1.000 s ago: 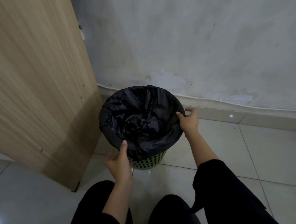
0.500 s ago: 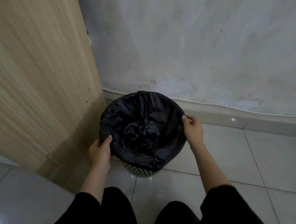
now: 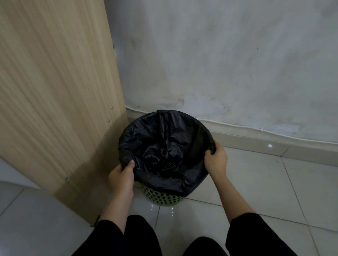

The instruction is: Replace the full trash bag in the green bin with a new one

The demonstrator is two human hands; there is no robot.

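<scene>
A head-worn camera looks down at a small round green plastic bin with dark perforated holes (image 3: 164, 197), standing on a glossy pale tiled floor (image 3: 245, 182) close to where the floor meets a scuffed grey-white wall (image 3: 219, 56). A crinkled black plastic trash bag (image 3: 165, 147) lines the bin; its edge is folded over the rim and hangs down the outside, so only the lower band of green shows beneath it. The bag's inside sags into dark folds, and what it holds cannot be made out. The person's left hand (image 3: 121, 176) grips the bag's folded edge at the near-left side of the rim, thumb pressed on top of the plastic and fingers curled underneath. The right hand (image 3: 216, 160) is closed around a bunched piece of the bag at the right side of the rim, fingers wrapped over it. Both bare forearms reach forward from black sleeves (image 3: 254, 237). A tall light wood-grain panel (image 3: 50, 91) stands just left of the bin, its lower corner resting on the floor. A thin white cable (image 3: 262, 129) runs along the wall above the pale skirting (image 3: 263, 142).
</scene>
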